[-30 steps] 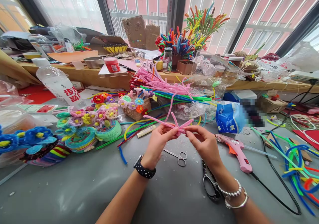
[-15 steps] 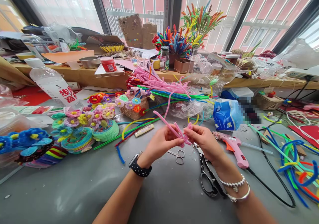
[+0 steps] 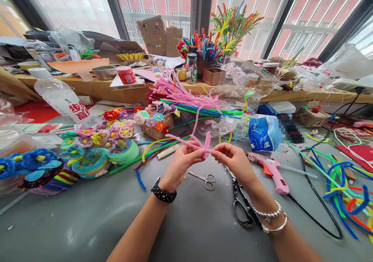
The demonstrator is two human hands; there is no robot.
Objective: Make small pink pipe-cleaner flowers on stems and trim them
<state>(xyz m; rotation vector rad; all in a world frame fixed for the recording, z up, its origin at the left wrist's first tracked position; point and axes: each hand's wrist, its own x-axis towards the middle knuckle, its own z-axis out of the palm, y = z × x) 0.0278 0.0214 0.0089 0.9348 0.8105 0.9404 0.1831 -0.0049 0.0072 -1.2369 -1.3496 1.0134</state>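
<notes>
Pink pipe cleaner (image 3: 207, 141) is bent into loops, with a long free end sticking out to the left. My left hand (image 3: 188, 159) pinches it near the loops. The fingers of my right hand (image 3: 230, 157) are closed at the right side of the loops, gripping part of the same pipe cleaner. Below my hands, small silver scissors (image 3: 208, 181) lie on the grey table. Larger black-handled scissors (image 3: 243, 207) rest partly under my right wrist. To the right lies a pink hot glue gun (image 3: 272, 170).
Finished fuzzy flowers (image 3: 96, 137) and coiled bases crowd the left side, near a water bottle (image 3: 60, 95). A pink pipe cleaner bundle (image 3: 186, 93) lies behind my hands. A blue tissue pack (image 3: 264, 134), a black cord (image 3: 317, 223) and loose coloured pipe cleaners (image 3: 345, 192) lie right.
The looped part has turned so that a loop points upward, and its long end has swung further left. Both hands have shifted slightly, and the small scissors show more fully.
</notes>
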